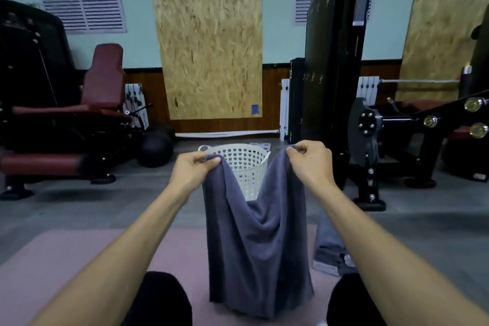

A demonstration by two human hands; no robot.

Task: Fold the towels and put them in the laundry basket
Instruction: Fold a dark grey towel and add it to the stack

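Note:
A dark grey towel (258, 246) hangs in front of me, held up by its two top corners and sagging in a V between them. My left hand (194, 168) pinches the left corner. My right hand (311, 160) pinches the right corner at about the same height. The towel's lower edge reaches down to the pink mat (79, 259) between my knees. Behind the towel stands a white perforated laundry basket (244, 161) on the floor; its lower part is hidden by the cloth.
A lighter grey-blue cloth (329, 243) lies on the mat's right edge. Black gym machines with dark red pads stand at the left (66, 119) and right (370, 124). A black ball (154, 149) sits left of the basket.

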